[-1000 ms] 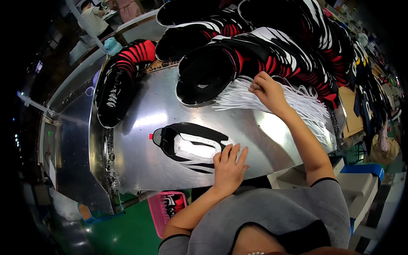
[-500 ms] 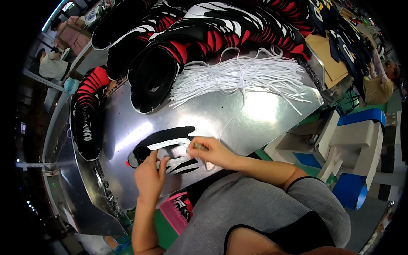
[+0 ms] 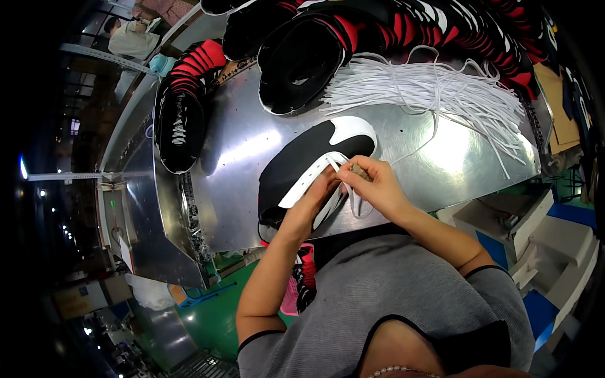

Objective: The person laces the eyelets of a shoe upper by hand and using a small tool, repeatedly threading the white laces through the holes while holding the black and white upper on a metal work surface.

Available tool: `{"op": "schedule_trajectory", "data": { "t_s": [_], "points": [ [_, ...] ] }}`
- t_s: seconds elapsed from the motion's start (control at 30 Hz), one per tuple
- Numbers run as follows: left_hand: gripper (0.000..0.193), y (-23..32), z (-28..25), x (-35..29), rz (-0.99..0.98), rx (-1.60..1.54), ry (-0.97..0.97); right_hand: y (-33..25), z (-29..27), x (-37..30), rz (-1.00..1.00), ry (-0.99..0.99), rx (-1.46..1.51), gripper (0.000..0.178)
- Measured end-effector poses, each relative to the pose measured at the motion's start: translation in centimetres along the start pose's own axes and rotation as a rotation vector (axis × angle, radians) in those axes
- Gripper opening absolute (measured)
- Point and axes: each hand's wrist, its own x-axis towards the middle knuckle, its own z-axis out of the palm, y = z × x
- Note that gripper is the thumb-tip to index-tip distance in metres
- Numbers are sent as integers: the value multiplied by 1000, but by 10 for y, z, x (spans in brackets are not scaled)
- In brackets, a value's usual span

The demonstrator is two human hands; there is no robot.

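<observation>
A black and white shoe upper (image 3: 295,151) is tilted up on the metal table in front of me, its white toe end pointing away. My left hand (image 3: 310,203) reaches into the opening between the white eyelet strips and holds the upper, its fingertips partly hidden. At the toe end of the eyelets, my right hand (image 3: 378,192) pinches a white shoelace (image 3: 354,205), which hangs in a loop below the fingers. Something brownish is wrapped round a finger of that hand. The two hands' fingertips are close together.
A tied bundle of white shoelaces (image 3: 428,88) lies beyond my right hand. Nested black and red shoe uppers (image 3: 296,69) line the far side, with another row (image 3: 181,126) at the left table edge. A beige and blue machine (image 3: 548,246) stands at the right.
The upper has been tilted up, with more of its outer side showing. My left hand has moved deeper into its opening, towards the right hand. The head view has shifted.
</observation>
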Motion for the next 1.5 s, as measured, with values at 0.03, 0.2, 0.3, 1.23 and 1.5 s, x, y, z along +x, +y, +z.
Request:
{"op": "schedule_trajectory", "data": {
  "t_s": [0.03, 0.2, 0.3, 1.23, 1.5],
  "points": [
    [65, -3, 0, -1, 85, -19, -41, -5, 0, -1, 22, -21, 37, 17],
    [42, 3, 8, 1, 100, 56, 42, -4, -1, 0, 69, -58, -60, 17],
    [35, 5, 6, -4, 103, 172, 136, -4, 6, -5, 43, -50, -66, 18],
    [27, -28, 0, -11, 537, 751, 266, -16, -5, -20, -275, -48, -607, 13],
    [28, -29, 27, 0, 632, 814, 218, 15, 0, 5, -302, -134, -860, 43]
  ]
}}
